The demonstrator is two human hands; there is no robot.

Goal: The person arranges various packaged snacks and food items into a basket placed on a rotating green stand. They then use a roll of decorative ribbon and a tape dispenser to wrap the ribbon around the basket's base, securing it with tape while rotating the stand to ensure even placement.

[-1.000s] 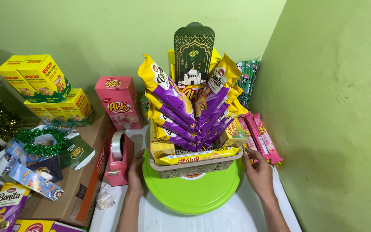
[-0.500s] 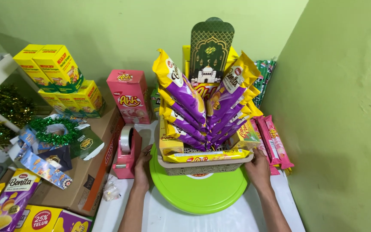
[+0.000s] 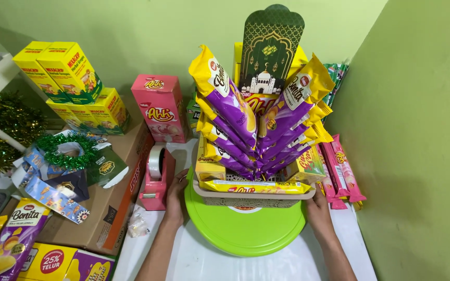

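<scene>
Both hands hold the basket of snack packs on the green disc, L hand grasping its left end beside the tape dispenser & R hand its right end, so the step seems positioning/turning, which probably needs even grip w/ no tilt.

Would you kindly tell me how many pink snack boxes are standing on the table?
1: the pink snack box stands upright behind the pink tape dispenser, left of the snack basket. Others may be hidden behind the basket.
</scene>
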